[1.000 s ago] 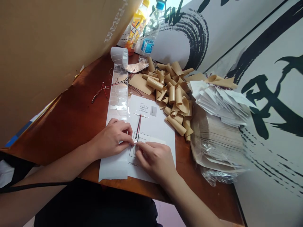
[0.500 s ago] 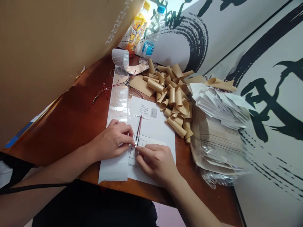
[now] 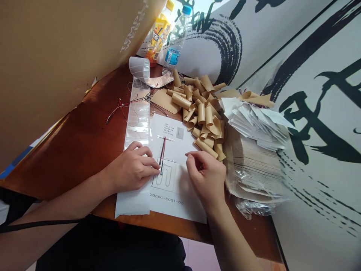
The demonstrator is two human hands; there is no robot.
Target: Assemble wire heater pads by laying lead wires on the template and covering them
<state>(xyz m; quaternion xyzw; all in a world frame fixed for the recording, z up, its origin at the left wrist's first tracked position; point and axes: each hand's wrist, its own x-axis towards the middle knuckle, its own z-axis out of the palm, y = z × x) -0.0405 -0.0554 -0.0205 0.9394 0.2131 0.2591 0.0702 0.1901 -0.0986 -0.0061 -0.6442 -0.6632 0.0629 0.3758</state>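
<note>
Glossy wooden table (image 3: 84,143), matt paper sheet (image 3: 180,195)
</note>
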